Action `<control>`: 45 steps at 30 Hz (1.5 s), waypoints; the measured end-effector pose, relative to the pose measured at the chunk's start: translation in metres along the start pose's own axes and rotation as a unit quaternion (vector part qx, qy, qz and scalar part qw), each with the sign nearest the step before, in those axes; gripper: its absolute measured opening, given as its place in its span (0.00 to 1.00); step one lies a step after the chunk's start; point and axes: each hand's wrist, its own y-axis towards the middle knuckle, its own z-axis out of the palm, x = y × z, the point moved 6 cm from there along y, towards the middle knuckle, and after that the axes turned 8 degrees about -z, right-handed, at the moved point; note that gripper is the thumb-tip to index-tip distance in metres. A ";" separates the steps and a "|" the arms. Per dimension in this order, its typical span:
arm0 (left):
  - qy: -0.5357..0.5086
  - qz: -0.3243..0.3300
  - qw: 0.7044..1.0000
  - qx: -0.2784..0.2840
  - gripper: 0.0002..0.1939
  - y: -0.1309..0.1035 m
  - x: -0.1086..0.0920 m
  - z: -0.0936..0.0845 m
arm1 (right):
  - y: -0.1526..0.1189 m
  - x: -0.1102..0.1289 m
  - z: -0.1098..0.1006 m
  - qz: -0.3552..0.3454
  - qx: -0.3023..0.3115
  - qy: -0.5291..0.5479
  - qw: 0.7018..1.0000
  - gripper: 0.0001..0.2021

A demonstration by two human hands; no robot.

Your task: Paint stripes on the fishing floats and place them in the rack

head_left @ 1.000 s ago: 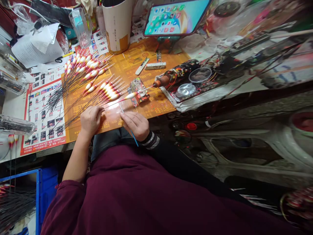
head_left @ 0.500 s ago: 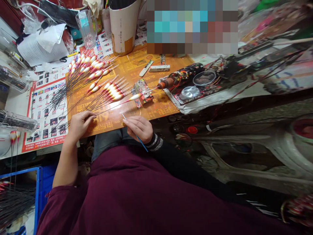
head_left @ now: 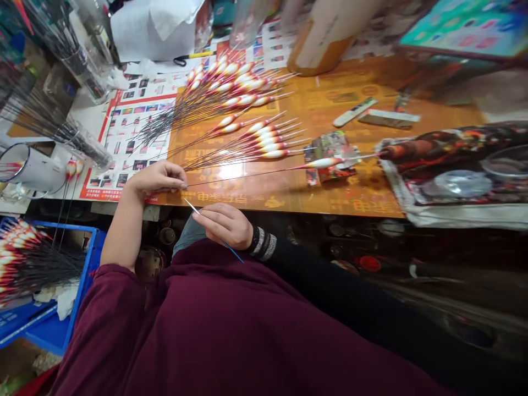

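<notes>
My left hand (head_left: 159, 179) is closed, pinching the end of a long dark stem at the table's front edge. That stem belongs to a fishing float (head_left: 324, 163) with a white, yellow and red body. The float lies across a paint-crusted block (head_left: 332, 146), and its thin tip reaches the red-brown end of a paint-spattered cylinder (head_left: 437, 146). Just right of it, my right hand (head_left: 226, 224) is closed around a thin stick (head_left: 192, 206), white and pointed at one end, blue at the other. Its kind is unclear. The white point is near my left fingertips, apart from the stem.
Several finished-looking floats (head_left: 268, 140) lie fanned on the orange table (head_left: 268, 192), with a larger bunch (head_left: 235, 82) behind. A blue crate (head_left: 93, 264) at lower left holds more. A white mug (head_left: 31, 168) stands at left; a clear dish (head_left: 457, 184) lies on the right.
The view has swung left, so the table appears shifted right and the crate shows more. My right hand has come nearer my left, its stick's white point now by the left fingertips.
</notes>
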 end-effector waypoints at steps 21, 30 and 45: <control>-0.087 0.040 0.995 0.036 0.09 0.003 0.006 0.009 | 0.024 0.010 0.053 -0.003 0.000 -0.031 1.000 0.27; -0.081 0.033 0.996 0.028 0.10 0.002 0.006 0.009 | 0.020 0.008 0.057 0.014 0.015 -0.022 1.000 0.25; -0.067 0.043 0.996 0.041 0.11 0.003 0.009 0.008 | 0.024 0.010 0.055 0.005 0.004 -0.035 0.999 0.26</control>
